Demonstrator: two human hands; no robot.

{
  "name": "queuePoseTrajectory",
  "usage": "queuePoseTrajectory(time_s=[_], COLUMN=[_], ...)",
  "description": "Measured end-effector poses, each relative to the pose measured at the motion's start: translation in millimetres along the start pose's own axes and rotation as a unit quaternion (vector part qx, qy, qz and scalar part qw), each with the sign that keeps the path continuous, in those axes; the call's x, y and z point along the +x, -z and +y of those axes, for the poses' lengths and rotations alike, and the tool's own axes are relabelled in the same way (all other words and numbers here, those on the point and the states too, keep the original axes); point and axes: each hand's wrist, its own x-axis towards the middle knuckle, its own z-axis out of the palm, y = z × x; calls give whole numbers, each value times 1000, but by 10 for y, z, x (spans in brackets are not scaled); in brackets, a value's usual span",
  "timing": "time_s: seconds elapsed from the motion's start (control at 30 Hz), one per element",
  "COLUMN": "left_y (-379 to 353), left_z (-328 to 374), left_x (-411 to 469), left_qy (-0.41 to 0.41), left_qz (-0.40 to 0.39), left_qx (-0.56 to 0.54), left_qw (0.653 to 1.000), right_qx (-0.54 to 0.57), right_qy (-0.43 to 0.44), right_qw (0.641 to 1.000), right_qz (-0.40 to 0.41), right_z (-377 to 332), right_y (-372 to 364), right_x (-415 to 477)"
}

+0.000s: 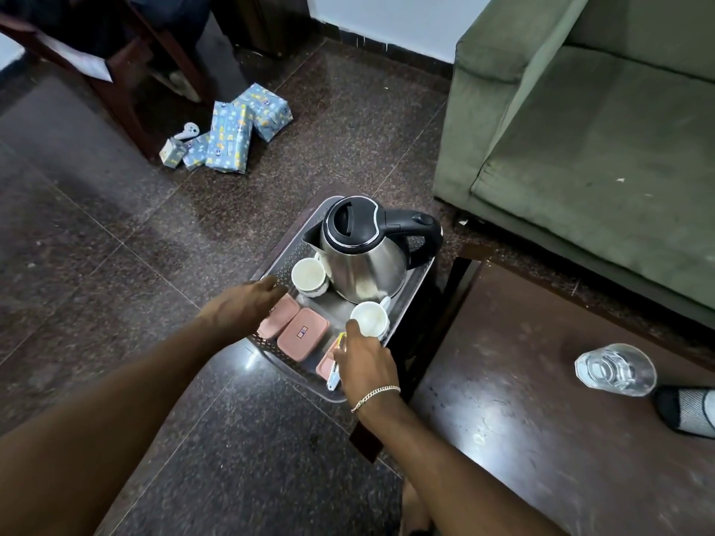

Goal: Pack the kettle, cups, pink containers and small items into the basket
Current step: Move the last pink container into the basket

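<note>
A dark plastic basket (279, 260) sits on the floor. In it stand a steel kettle (361, 261) with a black lid and handle, a white cup (308, 274) to its left and a second white cup (369, 319) in front. Two pink containers (303, 334) lie side by side in the near part, and a third (324, 366) is partly hidden. My left hand (243, 307) hovers palm down over the basket's left rim, fingers spread and holding nothing. My right hand (367, 365) is beside the near cup, closed on small yellow and white packets (333, 381) over the basket's near corner.
A dark wooden table (541, 400) stands right of the basket with a clear glass (615, 370) and a socked foot (692, 412) on it. A green sofa (580, 141) is behind it. Blue wrapped boxes (232, 133) lie on the floor by a wooden chair (127, 71).
</note>
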Motion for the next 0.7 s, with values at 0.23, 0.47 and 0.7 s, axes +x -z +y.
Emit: queuePoseTrajectory(time_s=[0.23,0.47,0.7], left_y=[398,559,377], left_z=[514,1510,2921], left_x=[-94,199,727], left_qy=[-92,-196,-217], left_qz=[43,30,-53], left_qx=[2,-44,-103], left_qw=[995,979,969], right_qx=[8,31,84], right_qy=[58,-2,-114], right_qw=[998,997,981], right_qz=[29,76,129], right_z=[277,1369,2893], right_y=[406,835,1259], right_x=[-234,-742,-1634])
